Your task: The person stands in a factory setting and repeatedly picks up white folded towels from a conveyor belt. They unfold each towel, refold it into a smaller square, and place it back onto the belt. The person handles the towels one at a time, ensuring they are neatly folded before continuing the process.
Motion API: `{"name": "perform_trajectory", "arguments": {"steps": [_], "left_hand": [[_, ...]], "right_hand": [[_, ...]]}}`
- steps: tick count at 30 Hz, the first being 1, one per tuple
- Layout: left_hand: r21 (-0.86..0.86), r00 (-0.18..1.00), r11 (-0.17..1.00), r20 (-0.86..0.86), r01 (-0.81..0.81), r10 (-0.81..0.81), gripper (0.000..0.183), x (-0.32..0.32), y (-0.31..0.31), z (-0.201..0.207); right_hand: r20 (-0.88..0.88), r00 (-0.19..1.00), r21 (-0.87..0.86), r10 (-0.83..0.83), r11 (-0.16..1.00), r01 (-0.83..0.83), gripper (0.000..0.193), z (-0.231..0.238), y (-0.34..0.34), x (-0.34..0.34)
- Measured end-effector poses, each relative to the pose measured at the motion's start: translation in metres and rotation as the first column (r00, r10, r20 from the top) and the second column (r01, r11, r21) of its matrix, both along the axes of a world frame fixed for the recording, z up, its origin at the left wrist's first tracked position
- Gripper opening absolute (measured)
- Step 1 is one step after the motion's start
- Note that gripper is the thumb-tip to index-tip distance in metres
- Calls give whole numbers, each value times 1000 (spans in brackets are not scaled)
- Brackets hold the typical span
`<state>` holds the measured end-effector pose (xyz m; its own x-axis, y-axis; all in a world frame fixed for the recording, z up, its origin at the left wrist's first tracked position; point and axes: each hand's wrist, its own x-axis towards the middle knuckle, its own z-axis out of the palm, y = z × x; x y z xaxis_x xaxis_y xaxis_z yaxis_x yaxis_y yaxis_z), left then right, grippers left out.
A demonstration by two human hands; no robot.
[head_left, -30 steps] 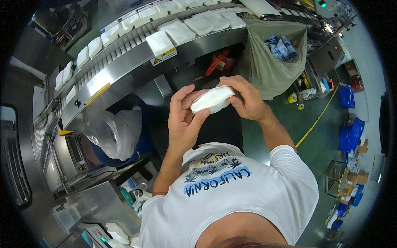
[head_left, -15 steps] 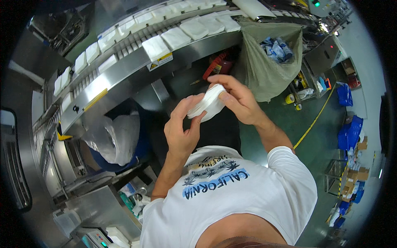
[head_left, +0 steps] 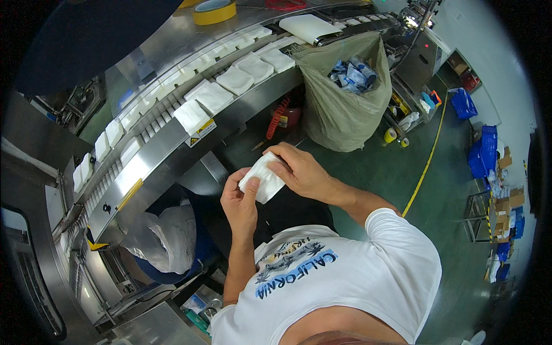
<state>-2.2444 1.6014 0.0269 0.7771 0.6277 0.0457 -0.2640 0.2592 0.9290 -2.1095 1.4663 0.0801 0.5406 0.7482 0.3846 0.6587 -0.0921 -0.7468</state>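
Note:
A stack of folded white wipes or tissue sheets (head_left: 266, 183) is held in front of my body, its flat face turned up toward me. My left hand (head_left: 240, 198) grips its left side, thumb on top and fingers beneath. At the upper right edge, my right hand (head_left: 295, 170) is closed on it as well, with the thumb across the face. Beyond my hands runs a curved roller conveyor (head_left: 158, 129). Similar white stacks (head_left: 236, 79) lie along its near side, and another row stands on its far side.
A grey-green cloth sack (head_left: 339, 118) with blue-and-white packets stands right of the conveyor. At left below it sits a blue bin (head_left: 201, 244) lined with clear plastic. Yellow tape rolls (head_left: 390, 135) lie on the floor. Blue crates (head_left: 483, 152) and cartons line the right wall.
The stack has turned from edge-on to flat-face up between my hands. Both hands have shifted slightly left and lower in view. The view has swung, showing more of the conveyor's far side.

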Motion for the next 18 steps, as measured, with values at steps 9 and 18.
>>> {"name": "perform_trajectory", "arguments": {"steps": [9, 18], "left_hand": [[2, 999, 1000, -28, -24, 24, 40, -3, 24, -15], [-244, 990, 963, -42, 118, -132, 48, -10, 23, -5]], "right_hand": [[-274, 951, -69, 146, 983, -171, 38, -7, 15, 14], [-557, 830, -9, 25, 999, -36, 25, -25, 28, 13]]}}
